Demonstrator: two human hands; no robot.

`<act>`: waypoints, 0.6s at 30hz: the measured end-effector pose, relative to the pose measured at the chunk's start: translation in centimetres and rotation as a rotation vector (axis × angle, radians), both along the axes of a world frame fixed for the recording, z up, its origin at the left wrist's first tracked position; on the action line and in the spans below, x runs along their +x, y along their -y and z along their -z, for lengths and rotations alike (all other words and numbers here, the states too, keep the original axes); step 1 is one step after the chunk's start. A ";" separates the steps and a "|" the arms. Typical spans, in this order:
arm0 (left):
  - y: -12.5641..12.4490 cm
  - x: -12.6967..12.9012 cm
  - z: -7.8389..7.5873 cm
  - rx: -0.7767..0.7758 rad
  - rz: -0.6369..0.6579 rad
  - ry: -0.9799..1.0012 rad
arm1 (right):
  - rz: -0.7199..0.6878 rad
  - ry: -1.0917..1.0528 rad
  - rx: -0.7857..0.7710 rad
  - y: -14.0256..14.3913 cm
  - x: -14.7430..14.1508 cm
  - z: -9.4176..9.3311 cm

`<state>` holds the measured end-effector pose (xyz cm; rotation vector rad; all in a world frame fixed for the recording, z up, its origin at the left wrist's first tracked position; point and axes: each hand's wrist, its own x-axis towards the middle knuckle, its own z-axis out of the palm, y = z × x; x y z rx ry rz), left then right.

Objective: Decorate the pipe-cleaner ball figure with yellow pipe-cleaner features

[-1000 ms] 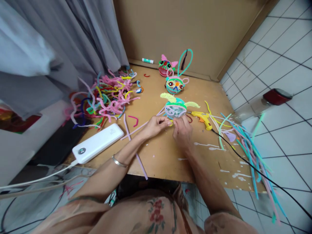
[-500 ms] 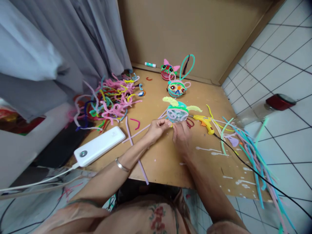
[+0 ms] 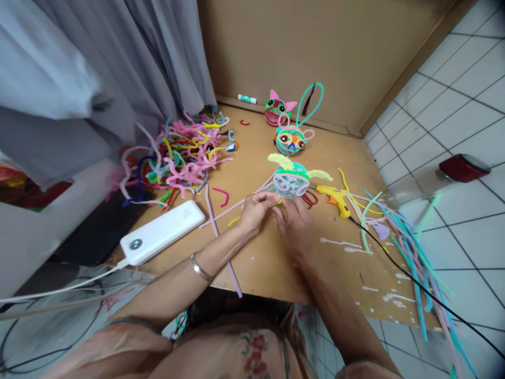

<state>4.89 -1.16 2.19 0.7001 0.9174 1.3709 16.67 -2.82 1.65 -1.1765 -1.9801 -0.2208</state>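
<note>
My left hand (image 3: 255,211) is closed in a pinch on a small yellow pipe cleaner (image 3: 280,201), most of which the fingers hide. My right hand (image 3: 294,221) meets it from the other side, its fingers curled at the same yellow piece. Just beyond the fingertips sits a round clear ball ornament (image 3: 292,185) wrapped in green and lilac pipe cleaners, with pale yellow fuzzy horns on both sides. Dark red pipe cleaner loops (image 3: 311,199) lie beside it, right of my right hand. Another bit of yellow (image 3: 233,222) shows by my left forearm.
A yellow glue gun (image 3: 335,199) lies to the right, its black cord running off the table. Two finished-looking ball faces (image 3: 290,141) stand behind. Tangled pipe cleaners (image 3: 189,158) and a white power bank (image 3: 162,231) are left; long straight pipe cleaners (image 3: 414,252) hang over the right edge.
The view has shifted slightly. My right fingers have moved closer to my left fingertips, and a yellow bit now shows beside my left forearm.
</note>
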 end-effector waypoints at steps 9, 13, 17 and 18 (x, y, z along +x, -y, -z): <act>0.5 0.1 -0.5 0.029 0.023 -0.058 | -0.069 -0.128 -0.002 -0.5 1.0 0.1; 0.6 -0.2 -0.6 0.081 0.043 -0.143 | -0.068 -0.225 -0.042 -0.6 1.0 0.0; 0.4 -0.6 -0.4 0.131 0.057 -0.244 | -0.083 -0.246 -0.024 -0.7 1.1 -0.2; 0.3 -0.8 -0.3 0.134 0.061 -0.282 | -0.085 -0.241 -0.020 -0.8 1.1 -0.2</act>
